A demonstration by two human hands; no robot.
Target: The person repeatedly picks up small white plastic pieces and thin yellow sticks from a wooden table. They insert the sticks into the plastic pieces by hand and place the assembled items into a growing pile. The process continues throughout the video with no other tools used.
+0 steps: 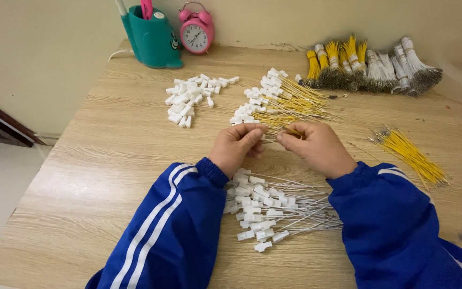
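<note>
Yellow wire crosswise between hands

No packages, labels, signs or screens showed, only paper bands around the wire bundles at the table's far edge.

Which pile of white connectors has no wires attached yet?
The loose white connectors at the far left, near the teal pen holder. The pile by the hands trails yellow wires; the one between the sleeves trails white wires.
</note>
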